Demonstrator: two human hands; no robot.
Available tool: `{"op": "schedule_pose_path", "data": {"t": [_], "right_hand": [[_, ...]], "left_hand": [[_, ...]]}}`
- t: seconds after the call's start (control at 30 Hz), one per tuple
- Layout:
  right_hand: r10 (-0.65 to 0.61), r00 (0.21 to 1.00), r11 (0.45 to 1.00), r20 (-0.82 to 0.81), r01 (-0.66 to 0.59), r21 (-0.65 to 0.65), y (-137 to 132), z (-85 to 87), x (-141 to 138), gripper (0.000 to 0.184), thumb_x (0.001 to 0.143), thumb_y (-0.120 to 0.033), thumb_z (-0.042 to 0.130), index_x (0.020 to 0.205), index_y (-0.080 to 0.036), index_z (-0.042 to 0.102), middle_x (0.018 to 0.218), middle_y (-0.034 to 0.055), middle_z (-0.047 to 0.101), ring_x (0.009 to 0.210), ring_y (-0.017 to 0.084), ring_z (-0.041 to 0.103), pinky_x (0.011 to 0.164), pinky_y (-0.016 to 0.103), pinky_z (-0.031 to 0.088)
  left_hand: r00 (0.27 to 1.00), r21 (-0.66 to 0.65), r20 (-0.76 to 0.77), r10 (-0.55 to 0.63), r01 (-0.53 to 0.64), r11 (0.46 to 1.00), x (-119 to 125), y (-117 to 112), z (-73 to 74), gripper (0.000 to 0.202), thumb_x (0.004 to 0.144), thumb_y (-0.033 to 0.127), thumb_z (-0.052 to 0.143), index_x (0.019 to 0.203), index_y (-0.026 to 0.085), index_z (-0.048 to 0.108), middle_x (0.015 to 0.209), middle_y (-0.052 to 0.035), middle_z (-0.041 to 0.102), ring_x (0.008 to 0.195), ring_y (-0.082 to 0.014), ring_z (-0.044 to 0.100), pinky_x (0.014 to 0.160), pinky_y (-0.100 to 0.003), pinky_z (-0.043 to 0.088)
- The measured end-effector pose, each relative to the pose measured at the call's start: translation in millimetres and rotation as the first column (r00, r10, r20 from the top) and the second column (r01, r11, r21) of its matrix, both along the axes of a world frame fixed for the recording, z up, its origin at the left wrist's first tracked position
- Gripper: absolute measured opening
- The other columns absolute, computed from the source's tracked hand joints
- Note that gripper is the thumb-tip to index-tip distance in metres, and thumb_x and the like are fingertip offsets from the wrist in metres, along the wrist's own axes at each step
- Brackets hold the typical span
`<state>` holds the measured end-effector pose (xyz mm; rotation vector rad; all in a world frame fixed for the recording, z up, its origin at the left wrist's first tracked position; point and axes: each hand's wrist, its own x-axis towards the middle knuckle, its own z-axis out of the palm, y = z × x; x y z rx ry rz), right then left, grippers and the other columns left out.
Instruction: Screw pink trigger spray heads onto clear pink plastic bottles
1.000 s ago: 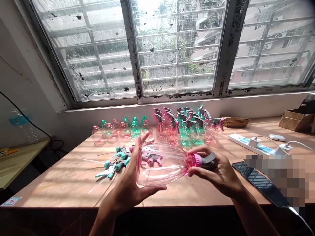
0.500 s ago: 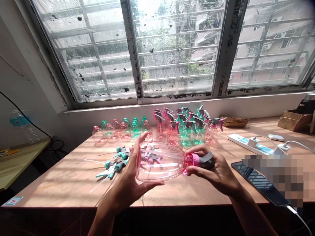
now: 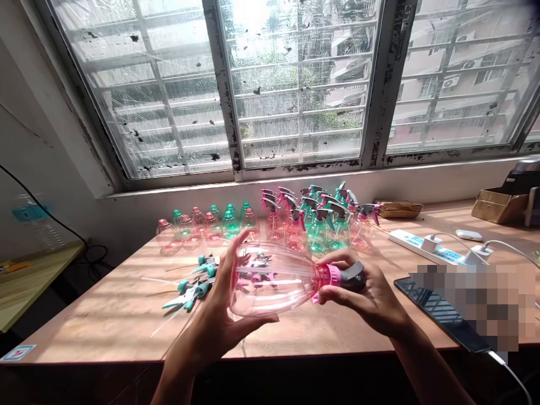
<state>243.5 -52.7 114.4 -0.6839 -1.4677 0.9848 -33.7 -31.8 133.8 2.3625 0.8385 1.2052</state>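
Observation:
A clear pink spray bottle [image 3: 274, 278] lies sideways in the air above the wooden table [image 3: 105, 315]. My left hand [image 3: 219, 315] cups its base, fingers wrapped round the body. My right hand [image 3: 371, 295] grips the grey trigger head [image 3: 350, 277] and pink collar at the neck. Behind the bottle, loose teal and pink spray heads [image 3: 198, 281] lie scattered on the table.
Open pink and green bottles [image 3: 202, 222] stand at the back left, finished spray bottles [image 3: 320, 216] beside them. A phone [image 3: 434, 309] lies right of my hand, with a power strip [image 3: 426, 247], cables and a cardboard box [image 3: 500, 205] further right. A window spans the back.
The bottle and both hands have shifted slightly left and up. My grip on the body and trigger head is unchanged.

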Motion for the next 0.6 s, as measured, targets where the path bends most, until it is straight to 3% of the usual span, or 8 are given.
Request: {"op": "schedule_pose_path", "data": {"t": [0.17,0.37,0.5,0.6], "right_hand": [[0.013,0.998,0.999,-0.063,-0.015,-0.028,-1.2,-1.0,-2.1,0.029,0.083,-0.024,0.088,0.103,-0.02,0.068,0.072,-0.0015,0.078,0.065,0.016,0.077,0.062,0.022,0.064],[-0.021,1.0,1.0,-0.004,0.021,-0.01,0.7,-0.2,-2.5,0.031,0.083,-0.024,0.088,0.105,-0.02,0.067,0.075,-0.0005,0.077,0.067,0.018,0.078,0.063,0.024,0.064],[-0.024,1.0,0.999,0.016,0.024,0.021,3.1,-1.9,-1.2,0.03,0.084,-0.024,0.087,0.106,-0.021,0.067,0.078,-0.0006,0.077,0.068,0.016,0.078,0.063,0.023,0.064],[-0.02,1.0,0.999,0.017,0.019,0.039,4.4,-3.1,-0.6,0.032,0.083,-0.024,0.088,0.107,-0.021,0.067,0.079,-0.0008,0.076,0.069,0.016,0.078,0.063,0.022,0.064]], "left_hand": [[0.996,0.088,0.028,-0.089,0.086,0.992,-0.9,3.0,-7.3,0.095,0.102,0.022,0.061,0.161,0.051,-0.008,0.175,-0.0055,0.007,0.154,-0.0371,0.031,0.117,-0.058,0.043],[1.0,0.043,-0.018,-0.013,0.014,0.999,1.0,-0.1,-2.5,0.103,0.094,0.025,0.074,0.165,0.04,0.0,0.175,-0.0097,0.004,0.152,-0.0381,0.036,0.115,-0.049,0.049],[1.0,0.015,0.003,-0.002,0.002,1.0,-1.0,1.3,-1.7,0.101,0.093,0.027,0.077,0.164,0.043,0.007,0.175,-0.0078,0.008,0.151,-0.0395,0.037,0.12,-0.056,0.043],[0.999,0.07,0.02,-0.024,0.023,0.997,-3.1,5.4,-6.4,0.094,0.099,0.022,0.067,0.163,0.047,0.003,0.175,-0.0052,0.008,0.157,-0.0397,0.023,0.121,-0.061,0.038]]}}
